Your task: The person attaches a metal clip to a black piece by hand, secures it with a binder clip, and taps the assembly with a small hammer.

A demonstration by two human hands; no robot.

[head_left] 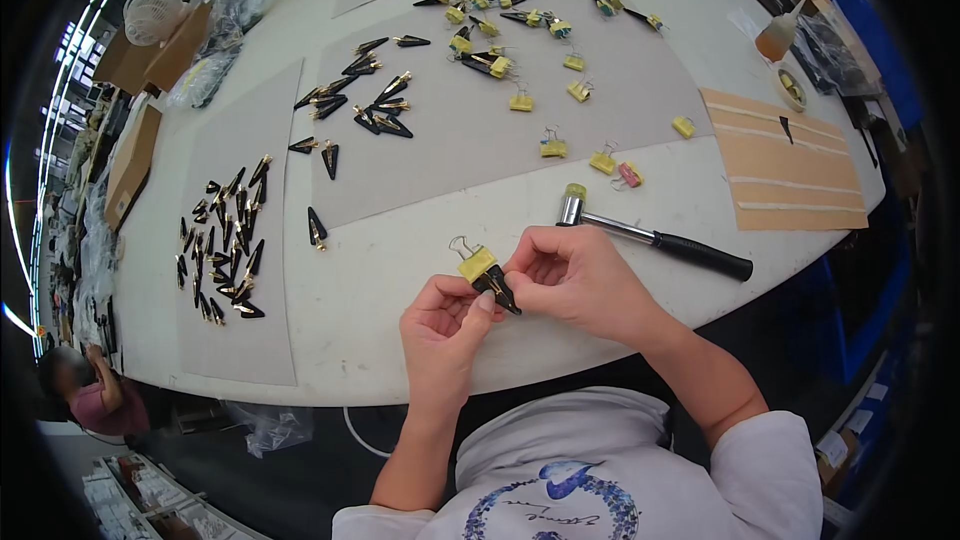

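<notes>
Across the middle of the view stretches a pale bench, largely covered by a broad grey sheet and, on the left, a smaller grey sheet. Toward the right end lies a tan card crossed by white strips. Nearer the person, a hammer rests on the bench, its black handle pointing right. Just beside it, the right hand pinches the right edge of a black triangular piece with thumb and forefinger, while the left hand pinches the same piece from the left, thumb on top. That black triangular piece is held above the bench's near edge, tip toward the person, and a yellow binder clip sits at its wide end, wire loops pointing away. Similar black pieces with gold-coloured metal lie in loose groups on both sheets. Smallest is a pink clip beyond the hammer, beside yellow ones.
</notes>
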